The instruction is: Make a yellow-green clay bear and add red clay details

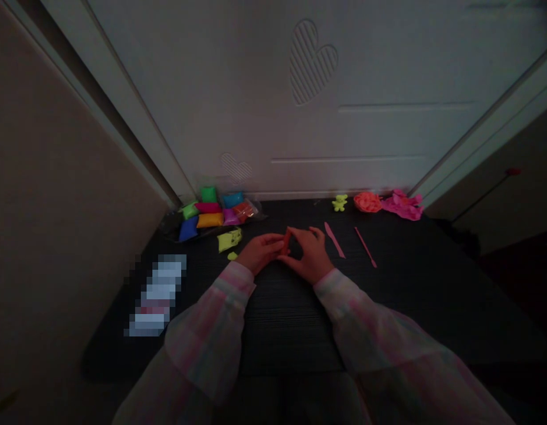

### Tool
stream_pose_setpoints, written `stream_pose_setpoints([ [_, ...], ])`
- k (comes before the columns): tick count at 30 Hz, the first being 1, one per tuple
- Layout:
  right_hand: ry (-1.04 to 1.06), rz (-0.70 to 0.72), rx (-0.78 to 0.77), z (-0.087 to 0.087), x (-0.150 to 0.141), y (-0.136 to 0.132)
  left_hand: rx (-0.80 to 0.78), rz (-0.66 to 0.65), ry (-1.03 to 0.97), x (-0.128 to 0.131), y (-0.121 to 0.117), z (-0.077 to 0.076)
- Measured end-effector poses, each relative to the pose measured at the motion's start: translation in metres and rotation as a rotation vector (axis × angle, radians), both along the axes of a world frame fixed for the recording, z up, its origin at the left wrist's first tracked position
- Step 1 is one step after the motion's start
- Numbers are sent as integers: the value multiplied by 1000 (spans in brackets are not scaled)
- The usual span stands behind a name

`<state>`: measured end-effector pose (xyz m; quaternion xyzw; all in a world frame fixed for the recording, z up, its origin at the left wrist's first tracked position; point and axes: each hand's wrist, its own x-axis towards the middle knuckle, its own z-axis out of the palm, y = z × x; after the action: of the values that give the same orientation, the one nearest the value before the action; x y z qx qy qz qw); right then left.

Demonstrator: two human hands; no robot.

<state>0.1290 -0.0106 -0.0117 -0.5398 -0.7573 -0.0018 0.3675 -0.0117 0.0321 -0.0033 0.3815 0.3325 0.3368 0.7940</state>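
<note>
Between my two hands is a small, flat orange-red piece [286, 241] that looks like modelling clay, held upright above the dark table. My left hand [262, 251] has its fingers closed against the piece's left side. The thumb and forefinger of my right hand [311, 255] pinch it from the right, the other fingers curled. Beside my left hand lie an opened yellow clay packet [229, 240] and a small yellow bit [232, 256]. Right of my right hand are a pink plastic knife [334, 240] and a thin pink modelling stick [366, 247].
Several coloured clay packets [210, 219] lie on clear plastic at the back left. At the back right are a yellow bear figure [339, 203], a coral textured clay mound [367, 202] and a crumpled pink piece [405, 205]. A blurred-out sheet [158, 295] lies left. A white panel [238, 88] stands behind the table.
</note>
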Motion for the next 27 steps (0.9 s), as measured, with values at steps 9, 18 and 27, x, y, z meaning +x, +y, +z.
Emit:
stream_pose_setpoints([
  [9, -9, 21, 25, -1, 0, 0, 12, -9, 5, 1, 0, -2],
  [18, 3, 32, 13, -1, -1, 1, 8, -1, 25, 0, 0, -1],
  [27, 57, -37, -88, 7, -3, -1, -8, -28, 64, -2, 1, 1],
])
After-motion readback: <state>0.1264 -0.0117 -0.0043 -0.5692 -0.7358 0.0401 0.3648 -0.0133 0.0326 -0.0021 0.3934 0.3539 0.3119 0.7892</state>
